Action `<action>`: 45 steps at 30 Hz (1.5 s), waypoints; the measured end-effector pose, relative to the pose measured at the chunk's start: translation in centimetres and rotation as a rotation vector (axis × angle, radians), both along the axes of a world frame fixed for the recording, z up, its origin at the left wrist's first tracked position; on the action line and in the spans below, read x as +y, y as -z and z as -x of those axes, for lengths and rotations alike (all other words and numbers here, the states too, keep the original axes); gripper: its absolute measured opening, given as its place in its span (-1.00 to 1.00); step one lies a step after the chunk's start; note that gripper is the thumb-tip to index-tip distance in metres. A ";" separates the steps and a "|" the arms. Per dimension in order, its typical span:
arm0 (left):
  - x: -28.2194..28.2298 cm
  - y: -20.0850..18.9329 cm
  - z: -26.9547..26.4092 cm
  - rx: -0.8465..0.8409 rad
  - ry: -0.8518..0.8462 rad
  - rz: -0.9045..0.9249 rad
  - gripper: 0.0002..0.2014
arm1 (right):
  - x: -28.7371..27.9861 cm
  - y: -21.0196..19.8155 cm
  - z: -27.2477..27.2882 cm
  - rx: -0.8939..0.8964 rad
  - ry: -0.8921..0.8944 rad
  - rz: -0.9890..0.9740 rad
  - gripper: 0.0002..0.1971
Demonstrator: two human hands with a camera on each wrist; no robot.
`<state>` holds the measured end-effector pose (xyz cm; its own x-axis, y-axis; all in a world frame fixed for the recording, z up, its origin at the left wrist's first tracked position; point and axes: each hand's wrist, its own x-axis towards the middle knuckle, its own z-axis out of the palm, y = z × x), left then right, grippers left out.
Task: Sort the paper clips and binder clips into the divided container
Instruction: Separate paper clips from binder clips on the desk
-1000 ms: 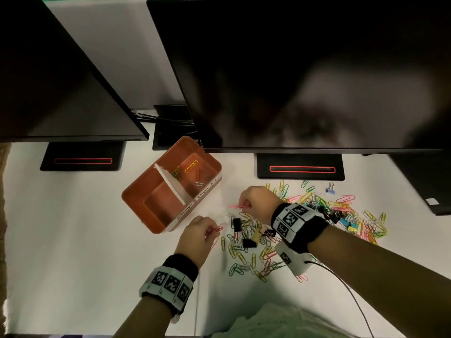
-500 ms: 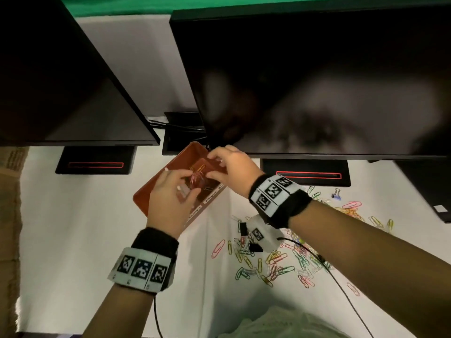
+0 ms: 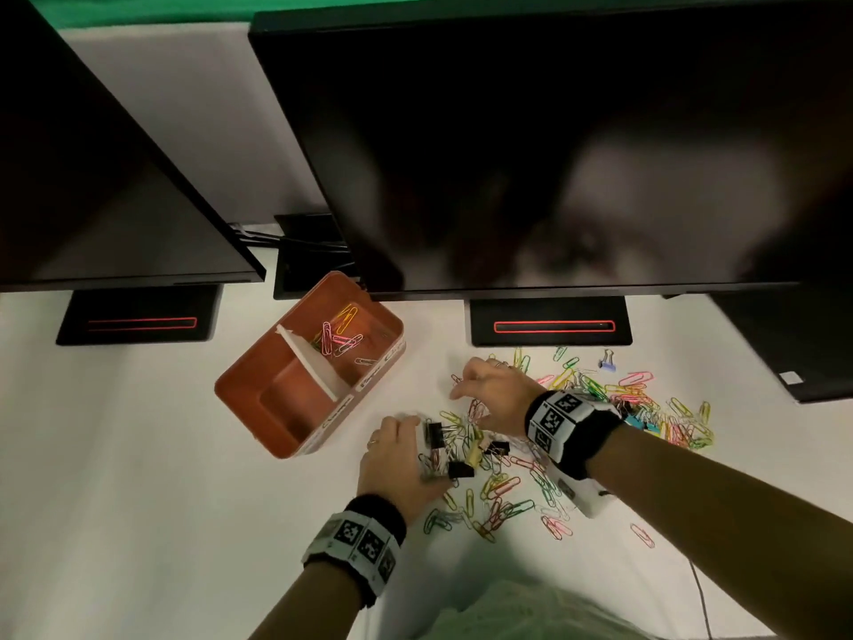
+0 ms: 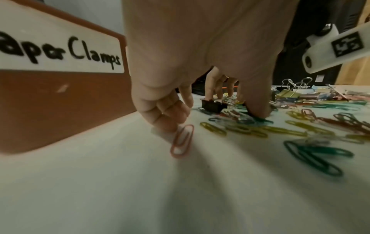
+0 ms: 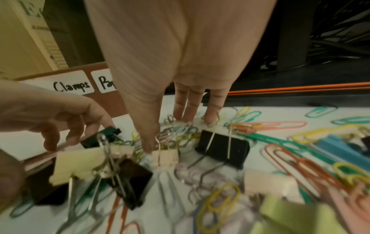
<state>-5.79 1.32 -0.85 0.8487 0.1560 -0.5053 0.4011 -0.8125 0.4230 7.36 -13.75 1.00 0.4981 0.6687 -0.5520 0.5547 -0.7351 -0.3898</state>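
Both hands are down in the pile of clips on the table (image 3: 115,455). The left hand (image 3: 399,464) sits at the pile's left edge, fingers bent loosely downward with their tips among the clips; in the left wrist view a pink clip (image 4: 182,140) lies on the table touching the curled little finger, but whether the hand pinches anything I cannot tell. The right hand (image 3: 496,394) reaches down from above the pile with fingers straight and spread, thumb tip pressed beside a small cream binder clip (image 5: 165,156) and the other fingertips (image 5: 189,110) resting on paper clips beyond it. It grips nothing that I can see.

The paper clips (image 3: 503,496), in green, yellow, pink, orange and silver, lie scattered across the table from between the hands out to the right. Black binder clips (image 3: 434,431) lie mixed in near the left hand, and a larger black one (image 5: 222,148) sits just right of the cream one.

The container (image 3: 258,390), orange-brown with a white divider, stands on the table left of the pile, near the left hand. Its far compartment holds a few coloured paper clips (image 3: 339,337); no clips show in the near one. Labels (image 5: 73,86) on its side read "Clamps" and a cut-off "Pap".

Two dark monitors (image 3: 554,154) stand behind.
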 end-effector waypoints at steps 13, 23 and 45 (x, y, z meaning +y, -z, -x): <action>1.7 1.7 -0.8 -0.082 -0.140 0.119 -0.88 | -0.4 0.8 0.9 0.049 0.066 0.042 -0.83; 1.6 1.7 -0.9 -0.111 0.008 0.051 -0.97 | -0.6 0.9 1.4 0.031 0.052 0.026 -0.83; 7.0 -9.4 -2.8 -0.659 -0.302 0.132 -0.67 | 8.3 -6.8 -2.2 -0.047 0.317 -0.640 -0.86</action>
